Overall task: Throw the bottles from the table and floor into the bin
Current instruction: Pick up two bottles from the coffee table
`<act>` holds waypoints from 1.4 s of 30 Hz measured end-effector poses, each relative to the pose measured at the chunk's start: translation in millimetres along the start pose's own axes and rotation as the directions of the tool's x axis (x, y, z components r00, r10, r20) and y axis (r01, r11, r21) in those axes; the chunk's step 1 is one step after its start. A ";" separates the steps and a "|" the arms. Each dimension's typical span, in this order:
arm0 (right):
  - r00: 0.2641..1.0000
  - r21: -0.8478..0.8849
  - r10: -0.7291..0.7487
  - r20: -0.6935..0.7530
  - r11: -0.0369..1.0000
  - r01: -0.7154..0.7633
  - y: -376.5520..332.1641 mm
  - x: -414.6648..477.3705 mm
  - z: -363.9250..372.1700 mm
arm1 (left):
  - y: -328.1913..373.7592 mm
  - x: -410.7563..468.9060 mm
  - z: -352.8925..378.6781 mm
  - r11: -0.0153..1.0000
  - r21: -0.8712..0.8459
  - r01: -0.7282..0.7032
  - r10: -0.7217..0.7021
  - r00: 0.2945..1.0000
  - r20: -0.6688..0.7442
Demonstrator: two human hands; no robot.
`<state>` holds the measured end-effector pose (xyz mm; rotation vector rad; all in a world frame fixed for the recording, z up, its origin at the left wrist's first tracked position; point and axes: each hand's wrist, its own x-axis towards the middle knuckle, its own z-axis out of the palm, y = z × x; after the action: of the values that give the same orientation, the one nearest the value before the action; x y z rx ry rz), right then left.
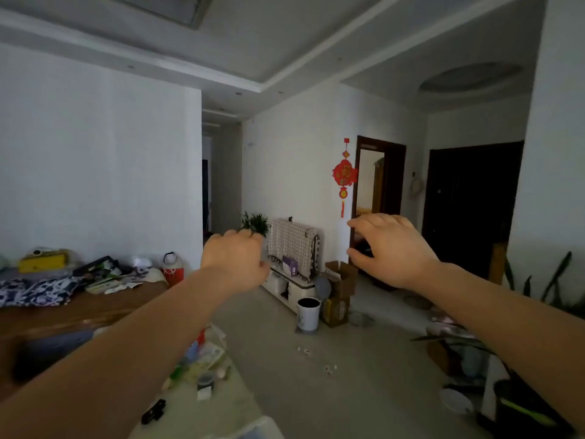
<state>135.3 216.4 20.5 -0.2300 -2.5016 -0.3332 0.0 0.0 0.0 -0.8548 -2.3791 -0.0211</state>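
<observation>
While both bare arms are reaching out at chest height, the left hand (235, 261) is curling loosely with its fingertips hidden behind the knuckles, so whether it is holding anything cannot be told, and the right hand (391, 248) is spreading thumb and fingers around nothing. Well ahead, the white bin (308, 313) is standing on the floor beside a cardboard box (340, 291). Blurred clutter is lying on the low table (221, 407) under the left forearm, where bottles are too smeared to pick out.
</observation>
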 end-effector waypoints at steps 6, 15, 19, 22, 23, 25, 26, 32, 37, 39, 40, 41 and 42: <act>0.999 0.004 -0.032 0.014 0.999 0.032 72.9 25.0 52.5 | 53.7 56.5 36.5 0.998 0.033 0.044 -0.045 0.999 0.031; 0.992 0.070 -0.122 0.038 0.990 0.119 124.8 119.3 164.0 | 66.1 154.4 119.9 0.991 0.054 0.121 -0.122 0.992 0.023; 0.983 0.104 -0.181 0.041 0.979 0.176 138.8 179.8 213.8 | 51.5 203.8 156.8 0.981 0.116 0.158 -0.168 0.982 0.081; 0.981 0.145 -0.191 0.026 0.972 0.185 153.8 218.6 249.3 | 44.8 241.8 180.1 0.971 0.135 0.196 -0.212 0.970 0.118; 0.981 0.157 -0.194 0.023 0.969 0.188 159.7 229.9 261.1 | 44.3 254.0 187.2 0.968 0.132 0.214 -0.230 0.966 0.121; 0.978 0.180 -0.204 0.031 0.964 0.195 171.7 249.2 284.5 | 46.6 275.4 201.7 0.963 0.138 0.232 -0.249 0.961 0.119; 0.977 0.193 -0.211 0.033 0.960 0.201 178.4 258.1 296.4 | 48.8 285.6 209.9 0.960 0.149 0.235 -0.254 0.960 0.121; 0.960 0.239 -0.279 0.019 0.934 0.266 230.6 317.6 366.1 | 67.5 347.7 260.1 0.927 0.222 0.303 -0.334 0.935 0.122; 0.929 0.243 -0.371 -0.015 0.900 0.363 276.8 371.1 410.0 | 90.5 396.8 297.2 0.878 0.233 0.419 -0.455 0.880 0.133; 0.908 0.245 -0.420 -0.016 0.878 0.410 292.5 393.2 425.6 | 98.4 414.1 313.0 0.855 0.246 0.458 -0.500 0.852 0.153; 0.899 0.260 -0.438 -0.019 0.866 0.427 299.0 404.7 434.0 | 101.3 421.0 319.9 0.841 0.258 0.475 -0.522 0.838 0.160; 0.891 0.276 -0.453 -0.026 0.853 0.442 304.0 416.1 442.8 | 103.2 427.3 325.6 0.827 0.269 0.493 -0.544 0.823 0.163; 0.883 0.288 -0.468 -0.036 0.841 0.457 307.4 427.4 452.6 | 104.5 432.8 330.0 0.813 0.277 0.511 -0.565 0.809 0.163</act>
<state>-381.2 677.6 -30.0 0.5037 -2.5780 -0.1460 -380.1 400.0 -51.9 -0.0460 -2.7130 0.1234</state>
